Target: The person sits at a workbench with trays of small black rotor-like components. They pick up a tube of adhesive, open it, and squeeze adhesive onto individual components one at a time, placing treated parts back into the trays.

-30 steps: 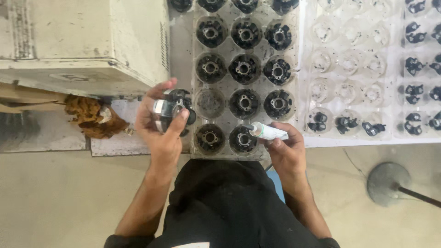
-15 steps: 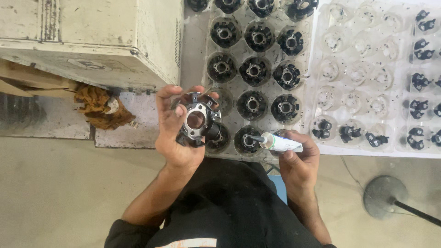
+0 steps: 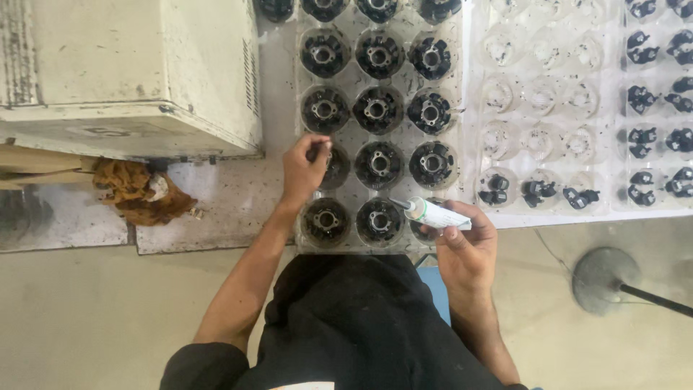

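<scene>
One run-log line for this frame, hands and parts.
left hand: on round black part in clear tray | right hand: holds white tube, nozzle over tray

A grey machine box walls off the left of the tray. Bare bench lies open below it, a rag further left.

Left hand reached forward over the near left part of the tray, fingers curled down and pinched together, forearm bare and stretched out straight. Right hand drawn back at the near edge, fist closed around a small tube, wrist bent, nozzle aimed left.
</scene>
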Tool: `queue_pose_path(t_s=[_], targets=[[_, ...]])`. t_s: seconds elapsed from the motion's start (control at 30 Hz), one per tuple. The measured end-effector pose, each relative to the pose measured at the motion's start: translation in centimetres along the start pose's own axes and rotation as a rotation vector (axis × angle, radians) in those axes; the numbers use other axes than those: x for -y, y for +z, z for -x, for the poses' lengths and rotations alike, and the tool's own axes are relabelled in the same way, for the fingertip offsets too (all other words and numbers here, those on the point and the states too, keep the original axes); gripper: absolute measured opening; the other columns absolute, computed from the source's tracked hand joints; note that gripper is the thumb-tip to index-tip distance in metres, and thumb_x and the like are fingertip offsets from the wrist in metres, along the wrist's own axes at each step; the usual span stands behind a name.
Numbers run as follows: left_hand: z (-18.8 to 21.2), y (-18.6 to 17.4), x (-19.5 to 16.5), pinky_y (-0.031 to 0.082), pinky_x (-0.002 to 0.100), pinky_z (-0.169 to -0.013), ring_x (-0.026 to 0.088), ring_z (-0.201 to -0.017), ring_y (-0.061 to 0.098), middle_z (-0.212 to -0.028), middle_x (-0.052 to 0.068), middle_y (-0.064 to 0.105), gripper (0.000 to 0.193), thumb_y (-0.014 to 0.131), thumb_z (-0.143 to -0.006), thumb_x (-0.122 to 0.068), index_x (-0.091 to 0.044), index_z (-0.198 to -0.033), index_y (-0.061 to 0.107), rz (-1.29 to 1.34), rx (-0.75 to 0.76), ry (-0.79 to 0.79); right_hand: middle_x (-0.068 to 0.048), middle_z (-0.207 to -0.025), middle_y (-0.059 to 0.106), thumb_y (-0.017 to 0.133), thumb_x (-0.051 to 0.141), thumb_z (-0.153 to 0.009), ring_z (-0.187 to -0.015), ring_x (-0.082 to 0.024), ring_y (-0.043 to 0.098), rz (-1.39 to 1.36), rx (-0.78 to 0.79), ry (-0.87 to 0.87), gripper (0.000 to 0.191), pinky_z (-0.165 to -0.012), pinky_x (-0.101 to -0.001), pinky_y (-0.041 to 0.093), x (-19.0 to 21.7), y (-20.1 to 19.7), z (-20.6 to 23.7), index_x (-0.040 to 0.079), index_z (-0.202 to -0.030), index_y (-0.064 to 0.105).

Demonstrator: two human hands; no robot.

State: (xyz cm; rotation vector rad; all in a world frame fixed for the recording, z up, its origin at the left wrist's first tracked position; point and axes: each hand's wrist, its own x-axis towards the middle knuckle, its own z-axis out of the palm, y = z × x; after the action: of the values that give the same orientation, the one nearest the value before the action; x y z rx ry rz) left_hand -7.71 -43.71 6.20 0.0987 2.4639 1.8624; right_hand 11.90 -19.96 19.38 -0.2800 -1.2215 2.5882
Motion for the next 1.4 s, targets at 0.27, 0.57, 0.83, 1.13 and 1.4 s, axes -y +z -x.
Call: queue_pose_path(t_s=[0.27, 0.57, 0.83, 1.13, 1.4], targets=[[-3.0, -1.1, -4.3, 0.048, 0.049, -0.098, 0.031, -0.114, 0.060, -0.116, 0.007, 0.075, 0.026, 0.065, -0.095, -0.015, -0.012, -0.118, 0.078, -0.766, 0.175, 0.293, -0.019, -0.120, 0.071, 0.075, 0.006, -0.098, -0.110, -0.029, 0.069, 0.009, -0.093, -0.006, 0.036, -0.097, -0.0440, 0.057, 0.1, -0.4, -0.7, -0.003, -0.131, 0.063], [-5.3, 1.2, -5.5, 0.027, 0.067, -0.111, 0.051, -0.132, 0.038, -0.131, 0.030, 0.051, 0.049, 0.074, -0.090, -0.049, -0.004, -0.108, 0.069, -0.954, 0.008, 0.362, -0.016, -0.118, 0.072, 0.075, 0.003, -0.097, -0.109, -0.027, 0.071, -0.009, -0.089, 0.023, 0.034, -0.095, -0.0443, 0.059, -0.6, 0.7, -1.4, -0.002, -0.128, 0.064], [0.2, -5.5, -12.2, 0.050, 0.050, -0.102, 0.040, -0.123, 0.060, -0.134, 0.025, 0.059, 0.038, 0.078, -0.090, -0.026, -0.011, -0.119, 0.059, 0.533, 0.338, -0.005, -0.021, -0.123, 0.071, 0.076, 0.000, -0.094, -0.111, -0.032, 0.070, -0.004, -0.065, -0.009, 0.035, -0.096, -0.0449, 0.058, 1.1, 2.3, -1.3, -0.002, -0.128, 0.066], [2.2, -6.5, -20.0, 0.044, 0.048, -0.121, 0.035, -0.136, 0.053, -0.156, 0.024, 0.046, 0.072, 0.077, -0.078, -0.028, -0.007, -0.143, 0.052, 1.471, 0.305, 0.096, -0.018, -0.125, 0.069, 0.082, 0.001, -0.091, -0.118, -0.029, 0.068, 0.181, -0.050, -0.191, 0.038, -0.104, -0.0434, 0.057, 1.1, 4.6, -0.7, -0.001, -0.126, 0.067], [5.7, -6.6, -23.6, 0.051, 0.044, -0.112, 0.030, -0.125, 0.062, -0.132, 0.023, 0.061, 0.043, 0.062, -0.110, -0.039, 0.000, -0.128, 0.058, 1.055, 0.220, 0.385, -0.015, -0.115, 0.071, 0.082, 0.011, -0.093, -0.109, -0.021, 0.069, 0.800, -0.059, -0.483, 0.034, -0.098, -0.0313, 0.055, 2.3, 4.8, 2.1, 0.004, -0.121, 0.065]])
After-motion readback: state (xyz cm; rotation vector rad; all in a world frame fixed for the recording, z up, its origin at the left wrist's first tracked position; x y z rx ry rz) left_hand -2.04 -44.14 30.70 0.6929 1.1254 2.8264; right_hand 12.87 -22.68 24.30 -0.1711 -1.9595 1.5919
